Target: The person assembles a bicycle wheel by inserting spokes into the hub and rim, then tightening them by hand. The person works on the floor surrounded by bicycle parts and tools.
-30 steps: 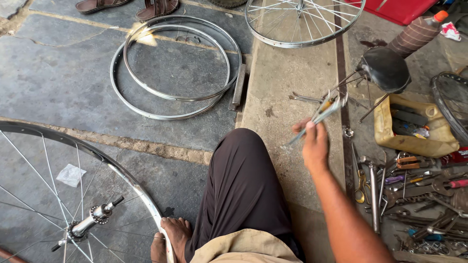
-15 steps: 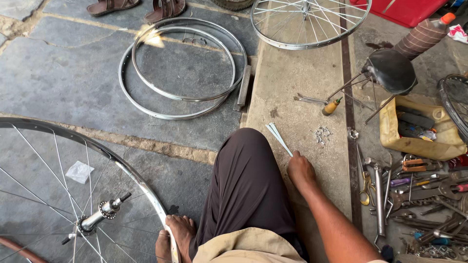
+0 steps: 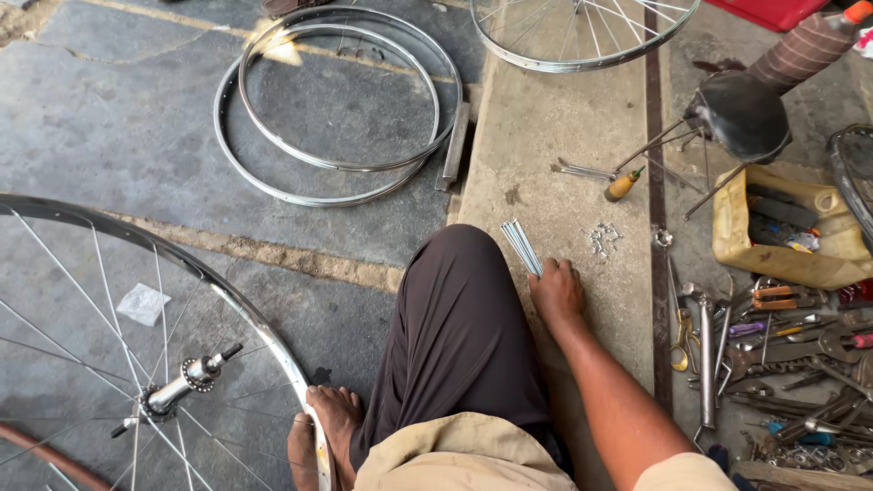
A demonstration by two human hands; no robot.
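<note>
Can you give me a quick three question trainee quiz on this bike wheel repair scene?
1. True or false: the right hand rests on the bundle of spokes.
2. How many bare rims lie stacked on the floor?
3. The pile of small nipples lies: A) in the yellow tub, B) on the concrete right of the spokes, C) on the knee.

Key: 1 true; 2 two; 3 B.
</note>
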